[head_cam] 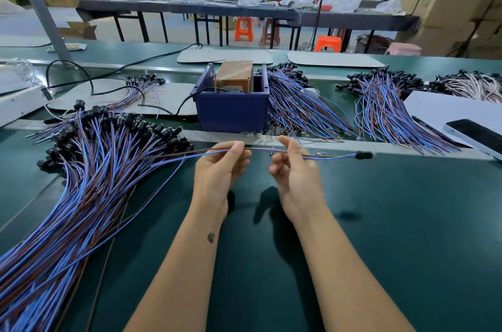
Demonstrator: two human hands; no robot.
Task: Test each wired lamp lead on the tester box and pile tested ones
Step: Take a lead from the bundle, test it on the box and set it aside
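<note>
Overhead, left hand [220, 168] and right hand [294, 171] both pinched on one lamp lead [326, 157]; tester box [234, 75] label unreadable.

Left hand [220, 168] & right hand [294, 168] pinching one lamp lead [330, 157] horiz, big lead pile [89, 168] left, blue tester box [232, 103] far centre

Phone [478, 134] on white sheet [440, 106]; orange stools [327, 43] behind.
</note>
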